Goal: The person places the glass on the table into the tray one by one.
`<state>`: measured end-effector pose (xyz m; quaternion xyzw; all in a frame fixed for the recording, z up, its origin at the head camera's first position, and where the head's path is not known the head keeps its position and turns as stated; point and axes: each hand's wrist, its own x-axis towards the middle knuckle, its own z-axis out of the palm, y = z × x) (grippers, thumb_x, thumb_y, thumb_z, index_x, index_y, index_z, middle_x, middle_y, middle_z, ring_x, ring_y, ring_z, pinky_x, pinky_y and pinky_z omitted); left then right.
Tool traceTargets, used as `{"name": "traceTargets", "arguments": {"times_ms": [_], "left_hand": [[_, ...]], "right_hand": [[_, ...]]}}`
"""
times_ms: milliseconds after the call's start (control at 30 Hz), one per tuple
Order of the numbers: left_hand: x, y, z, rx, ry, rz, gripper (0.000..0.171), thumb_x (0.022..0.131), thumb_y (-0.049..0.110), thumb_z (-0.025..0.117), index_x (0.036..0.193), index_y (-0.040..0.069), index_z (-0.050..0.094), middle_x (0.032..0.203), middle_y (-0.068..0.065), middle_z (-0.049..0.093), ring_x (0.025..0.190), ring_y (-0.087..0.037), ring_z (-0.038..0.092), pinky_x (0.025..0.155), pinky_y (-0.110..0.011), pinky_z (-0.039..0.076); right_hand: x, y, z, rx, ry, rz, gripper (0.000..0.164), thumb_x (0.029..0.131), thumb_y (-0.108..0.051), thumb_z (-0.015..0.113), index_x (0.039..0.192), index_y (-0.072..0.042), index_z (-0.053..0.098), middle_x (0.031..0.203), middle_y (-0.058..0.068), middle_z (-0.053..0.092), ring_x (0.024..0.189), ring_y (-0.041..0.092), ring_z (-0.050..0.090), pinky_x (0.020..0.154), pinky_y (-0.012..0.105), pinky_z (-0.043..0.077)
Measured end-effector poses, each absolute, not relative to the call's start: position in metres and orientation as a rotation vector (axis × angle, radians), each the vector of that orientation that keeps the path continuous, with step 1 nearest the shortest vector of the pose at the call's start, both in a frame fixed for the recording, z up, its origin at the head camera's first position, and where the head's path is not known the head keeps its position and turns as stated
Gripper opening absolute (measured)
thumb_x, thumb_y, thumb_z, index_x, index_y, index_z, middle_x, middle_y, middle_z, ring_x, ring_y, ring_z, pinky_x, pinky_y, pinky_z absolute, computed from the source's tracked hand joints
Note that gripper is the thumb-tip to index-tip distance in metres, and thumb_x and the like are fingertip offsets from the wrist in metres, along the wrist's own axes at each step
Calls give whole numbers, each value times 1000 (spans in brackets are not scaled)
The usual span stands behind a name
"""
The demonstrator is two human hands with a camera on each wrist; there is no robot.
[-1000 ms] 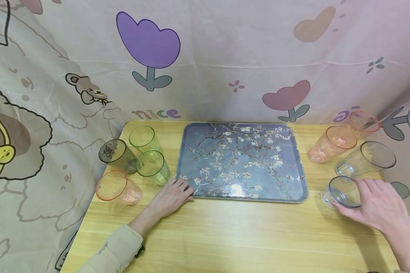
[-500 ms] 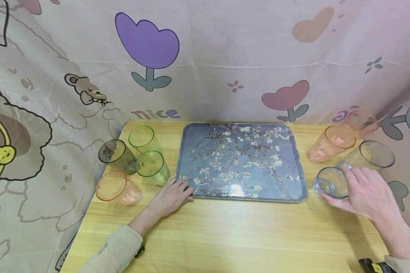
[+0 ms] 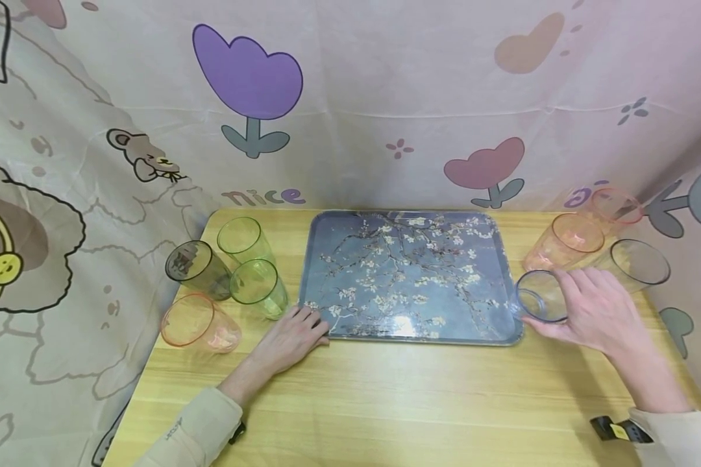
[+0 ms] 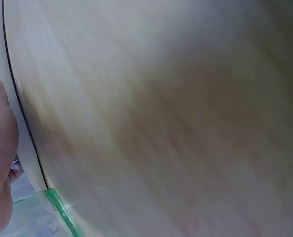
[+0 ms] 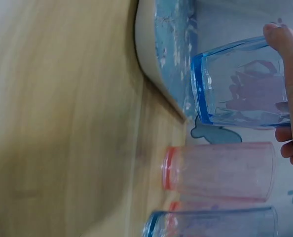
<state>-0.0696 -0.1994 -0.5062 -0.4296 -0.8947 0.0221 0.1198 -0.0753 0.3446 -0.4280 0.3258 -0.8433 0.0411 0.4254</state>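
Note:
My right hand [image 3: 596, 314] grips a clear blue-tinted glass [image 3: 540, 297] by its side near the rim, thumb at the front and fingers behind. In the right wrist view the glass's thick blue base [image 5: 200, 89] is raised off the wooden table, beside the tray's right edge. The tray [image 3: 409, 279] is blue-grey with a blossom-branch print and lies in the middle. My left hand [image 3: 295, 334] rests at its front left corner, fingers loosely bent over the rim. A green glass [image 3: 259, 288] stands just behind that hand.
At the left stand another green glass [image 3: 245, 240], a dark grey glass [image 3: 201, 269] and an orange-rimmed glass [image 3: 201, 324]. To the right are two pink glasses, one nearer [image 3: 563, 243] and one behind [image 3: 618, 206], plus a clear dark-rimmed glass [image 3: 637, 264]. A printed curtain [image 3: 356, 130] hangs behind.
My right hand has lifted the blue-tinted glass and carried it left, from the right-hand group to the tray's right edge. The left hand and the tray have stayed in place.

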Motion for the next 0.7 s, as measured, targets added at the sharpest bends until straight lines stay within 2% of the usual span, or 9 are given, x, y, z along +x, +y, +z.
{"name": "traceTargets", "arguments": {"times_ms": [233, 400, 700], "left_hand": [[-69, -200, -507, -1257, -2616, 72, 28, 102, 48, 57, 97, 20, 57, 95, 1, 67, 91, -20, 61, 88, -36, 48], [-69, -200, -507, -1259, -2619, 71, 29, 102, 48, 57, 97, 20, 57, 94, 1, 66, 92, -20, 61, 88, -36, 48], [-70, -200, -507, -1261, -2618, 62, 28, 102, 47, 59, 97, 20, 57, 94, 1, 66, 93, -20, 62, 89, -36, 49]], "right_hand": [[-91, 330, -427, 835, -2111, 136, 102, 87, -86, 43, 107, 11, 69, 83, 26, 70, 61, 42, 55, 53, 50, 40], [-105, 322, -430, 846, -2124, 148, 102, 85, -87, 45, 104, 11, 68, 81, 24, 68, 68, 43, 58, 59, 50, 42], [-128, 309, -433, 842, -2162, 147, 108, 84, -91, 42, 109, 11, 69, 77, 22, 67, 66, 39, 59, 60, 46, 43]]}}
